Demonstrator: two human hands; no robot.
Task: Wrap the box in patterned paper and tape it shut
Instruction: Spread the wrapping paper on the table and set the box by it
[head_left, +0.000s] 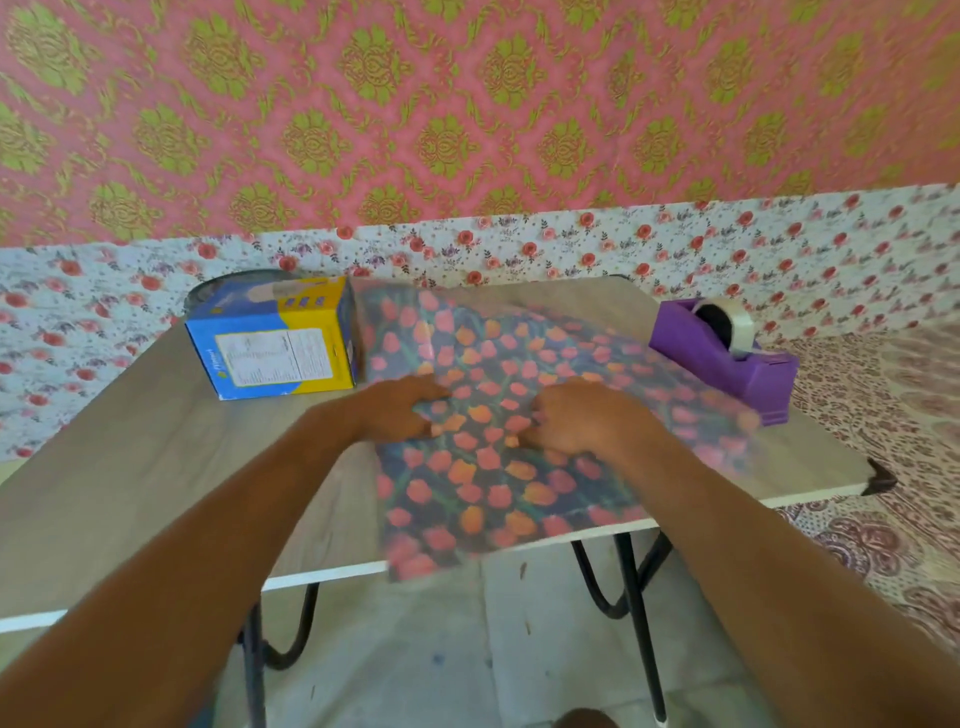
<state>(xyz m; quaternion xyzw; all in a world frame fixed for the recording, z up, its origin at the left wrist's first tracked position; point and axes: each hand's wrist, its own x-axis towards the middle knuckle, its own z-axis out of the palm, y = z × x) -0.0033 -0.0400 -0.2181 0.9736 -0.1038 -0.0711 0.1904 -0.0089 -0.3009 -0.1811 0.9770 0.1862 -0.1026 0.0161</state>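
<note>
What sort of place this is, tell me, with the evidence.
Likely a room in a home, used for gift wrapping: damask wallpaper, a small table with wire legs, and a tape dispenser beside patterned paper.

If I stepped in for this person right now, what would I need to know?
Left hand and right hand: both on the paper; blur hides the grip.
Box: bare, at the far left of the table, beside the paper.
Tape dispenser: far right, no hand on it.
Done: paper laid out, overhanging the near edge.
Left: put the box on the paper, wrap, tape.
</note>
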